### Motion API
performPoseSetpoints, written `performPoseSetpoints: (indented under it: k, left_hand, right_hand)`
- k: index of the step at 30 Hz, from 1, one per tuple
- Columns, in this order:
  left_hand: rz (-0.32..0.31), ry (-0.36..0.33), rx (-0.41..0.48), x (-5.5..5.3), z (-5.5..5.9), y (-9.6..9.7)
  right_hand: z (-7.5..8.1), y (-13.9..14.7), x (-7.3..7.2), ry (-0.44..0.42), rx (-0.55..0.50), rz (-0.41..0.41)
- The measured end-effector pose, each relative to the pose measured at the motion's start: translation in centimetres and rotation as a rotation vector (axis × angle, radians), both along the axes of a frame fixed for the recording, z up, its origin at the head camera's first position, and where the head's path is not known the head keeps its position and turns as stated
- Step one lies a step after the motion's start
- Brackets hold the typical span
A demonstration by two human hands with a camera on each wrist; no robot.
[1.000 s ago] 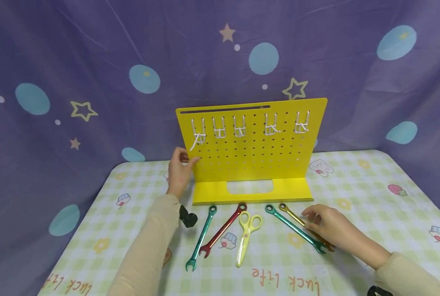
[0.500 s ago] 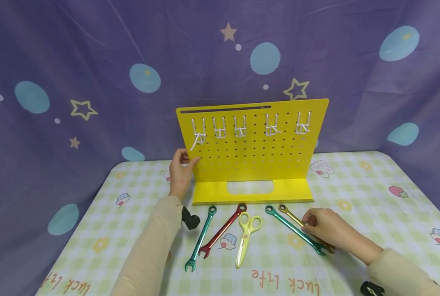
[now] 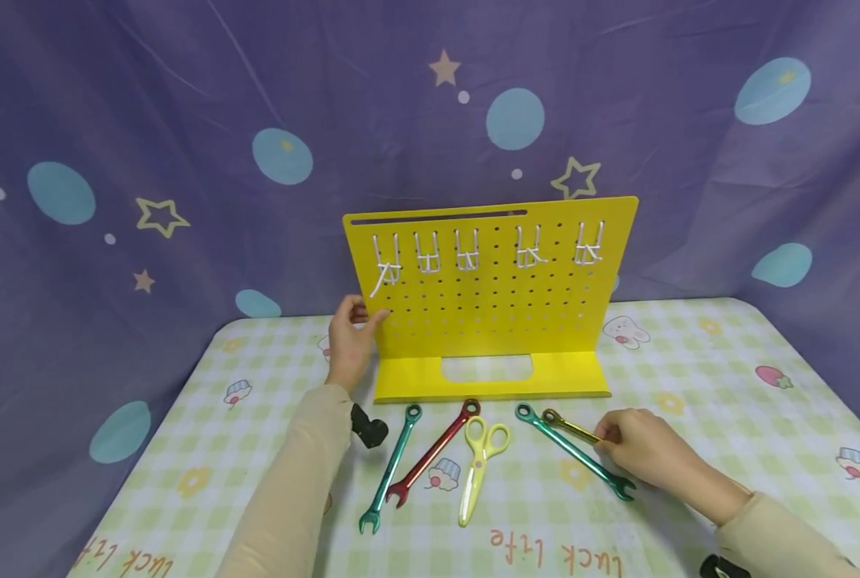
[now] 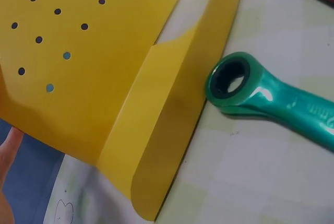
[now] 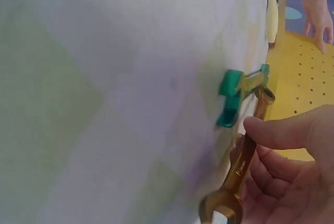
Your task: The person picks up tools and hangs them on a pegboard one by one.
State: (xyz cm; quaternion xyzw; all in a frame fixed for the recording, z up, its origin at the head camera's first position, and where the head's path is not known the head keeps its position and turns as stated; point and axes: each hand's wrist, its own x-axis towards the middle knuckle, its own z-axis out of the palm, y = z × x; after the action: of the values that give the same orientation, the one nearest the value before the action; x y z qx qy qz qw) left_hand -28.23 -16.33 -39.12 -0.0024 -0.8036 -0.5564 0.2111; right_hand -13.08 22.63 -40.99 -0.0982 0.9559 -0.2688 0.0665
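My left hand (image 3: 350,343) grips the left edge of a yellow pegboard (image 3: 487,309), thumb in front and fingers partly hidden behind it. The board stands upright on its folded base, with several white wire hooks (image 3: 468,258) in a row near the top. In the right wrist view, my right hand (image 5: 292,156) pinches a gold combination wrench (image 5: 242,166) around the middle of its shaft. In the head view, that wrench's ring end (image 3: 551,417) points toward the board, and its other end is hidden by the hand. Beside it lies a green wrench (image 3: 574,451).
Left of centre on the checked tablecloth (image 3: 256,449) lie another green wrench (image 3: 393,466), a red wrench (image 3: 437,451) and yellow scissors (image 3: 478,466), all close in front of the board's base. A purple patterned curtain (image 3: 372,96) hangs behind the table.
My right hand has closed its thumb and fingers on the gold wrench and shifted it away from the green one beside it. The left hand keeps its grip on the board.
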Motion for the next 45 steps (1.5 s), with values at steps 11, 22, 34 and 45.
performPoseSetpoints:
  k: [11,22,34,45]
  left_hand:
    - [0.011,0.001,0.030,-0.1,-0.1,0.0]
    - [0.009,0.001,0.038,0.2,0.0,0.2]
    - [0.017,-0.005,0.050,0.1,-0.1,0.5]
    - [0.009,-0.030,0.041,0.3,0.1,0.3]
  right_hand:
    - [1.4,0.3,-0.3,0.151,-0.096,-0.056]
    - [2.4,-0.8,-1.8,0.207,-0.256,-0.163]
    - [4.2,-1.8,-4.0,0.415,-0.469,-0.237]
    - [4.8,-2.0,-5.7,0.406,-0.663,-0.334]
